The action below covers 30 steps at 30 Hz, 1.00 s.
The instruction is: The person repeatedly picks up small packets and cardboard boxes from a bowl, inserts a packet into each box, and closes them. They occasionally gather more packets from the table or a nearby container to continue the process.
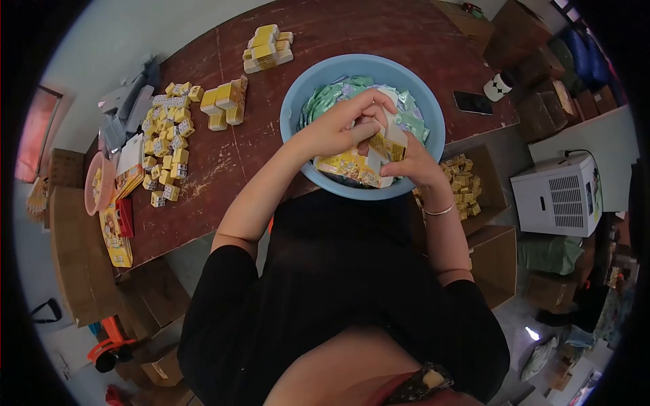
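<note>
A yellow and white printed carton (352,167) is in my hands above a blue basin (292,88). It looks partly folded, with a white inner face showing. My right hand (414,164) is closed around its right side, the thumb pressing on the front. My left hand (343,126) reaches over the top, fingers bent against the carton's upper part; whether a small item sits between those fingertips is hidden. Below both hands, the basin is filled with shiny green and pale purple foil packets (325,101).
Left on the dark red table (271,145) lie many small yellow boxes (166,135) and two stacks of cartons (225,103). A pink basket (99,183) stands at the left edge. A phone (472,103) and a cup (497,87) are at right; a cardboard box (484,196) of small yellow boxes is below.
</note>
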Tool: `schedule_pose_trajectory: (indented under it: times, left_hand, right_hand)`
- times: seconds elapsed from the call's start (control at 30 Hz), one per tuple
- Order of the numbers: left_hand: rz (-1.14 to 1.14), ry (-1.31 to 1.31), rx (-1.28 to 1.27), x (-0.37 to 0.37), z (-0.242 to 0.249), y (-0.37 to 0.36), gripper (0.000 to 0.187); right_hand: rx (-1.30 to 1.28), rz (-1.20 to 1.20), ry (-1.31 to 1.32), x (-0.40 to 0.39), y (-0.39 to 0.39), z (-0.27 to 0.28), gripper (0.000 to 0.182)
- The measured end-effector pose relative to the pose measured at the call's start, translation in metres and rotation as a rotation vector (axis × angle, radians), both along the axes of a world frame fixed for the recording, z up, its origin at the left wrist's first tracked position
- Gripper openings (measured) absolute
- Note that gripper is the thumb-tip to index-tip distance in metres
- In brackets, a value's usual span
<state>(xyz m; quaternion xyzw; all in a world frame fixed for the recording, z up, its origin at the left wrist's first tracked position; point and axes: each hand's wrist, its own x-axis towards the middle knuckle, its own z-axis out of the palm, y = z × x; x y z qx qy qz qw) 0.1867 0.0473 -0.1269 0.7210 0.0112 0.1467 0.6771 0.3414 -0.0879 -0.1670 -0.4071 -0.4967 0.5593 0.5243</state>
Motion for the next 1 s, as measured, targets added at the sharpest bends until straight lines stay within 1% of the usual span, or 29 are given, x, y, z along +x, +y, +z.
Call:
schedule_pose_trajectory:
  times: [0.07,0.1,0.17,0.2,0.27,0.3,0.37,0.47,0.5,0.57,0.6,0.67,0.7,0.77,0.8,0.87,0.9,0.97,1.0]
  left_hand:
    - [-0.044,0.053,0.147,-0.003,0.009,0.002,0.040]
    - [-0.044,0.052,0.144,-0.002,0.014,0.001,0.040]
    - [-0.154,0.089,0.457,0.001,0.021,-0.003,0.055]
    - [-0.154,0.090,0.450,0.004,0.017,-0.002,0.055]
    - [-0.253,0.114,0.564,0.014,0.010,0.004,0.068]
    - [-0.253,0.110,0.567,0.015,0.012,0.003,0.068]
    - [-0.288,0.231,0.348,0.016,0.019,0.003,0.062]
    - [-0.296,0.171,0.424,0.018,0.014,0.008,0.064]
    - [-0.294,0.170,0.423,0.019,0.019,0.009,0.064]
    - [-0.416,0.299,0.412,0.018,0.033,0.009,0.062]
    - [-0.416,0.298,0.411,0.019,0.033,0.008,0.062]
    - [-0.363,0.311,0.405,0.024,0.034,0.006,0.058]
    - [-0.367,0.311,0.408,0.027,0.030,0.007,0.058]
    - [-0.185,-0.028,0.467,0.036,0.020,0.013,0.054]
    - [-0.189,-0.033,0.475,0.038,0.023,0.013,0.054]
    - [-0.122,0.013,0.327,0.037,0.028,0.008,0.053]
    - [-0.125,0.013,0.330,0.037,0.030,0.006,0.053]
    - [-0.014,0.028,0.230,0.034,0.032,0.002,0.051]
    - [-0.017,0.031,0.235,0.034,0.030,0.003,0.051]
  right_hand:
    - [-0.007,0.051,0.109,0.001,0.000,-0.001,0.053]
    - [-0.011,0.051,0.108,0.003,-0.001,-0.001,0.053]
    - [-0.056,0.029,0.003,0.009,-0.004,-0.002,0.058]
    - [-0.063,0.030,0.005,0.008,-0.006,-0.001,0.058]
    - [-0.076,0.067,-0.118,0.010,-0.006,0.005,0.062]
    - [-0.074,0.066,-0.122,0.011,-0.005,0.006,0.062]
    - [-0.041,0.098,-0.194,0.014,-0.003,0.007,0.063]
    - [-0.032,0.111,-0.234,0.017,-0.002,0.011,0.061]
    - [-0.033,0.113,-0.235,0.021,0.000,0.009,0.061]
    - [-0.161,0.001,0.137,0.034,0.006,0.001,0.063]
    - [-0.163,0.001,0.136,0.038,0.006,0.002,0.063]
    - [-0.105,0.069,0.132,0.046,0.004,0.008,0.065]
    - [-0.103,0.065,0.133,0.043,0.002,0.012,0.065]
    - [-0.075,0.008,0.233,0.033,0.000,0.020,0.068]
    - [-0.068,0.003,0.228,0.031,0.000,0.020,0.068]
    - [0.029,-0.007,0.244,0.026,0.000,0.012,0.061]
    - [0.032,-0.009,0.244,0.026,0.002,0.009,0.061]
    - [-0.079,-0.157,0.254,0.026,0.005,0.003,0.050]
    - [-0.074,-0.159,0.257,0.026,0.005,0.003,0.050]
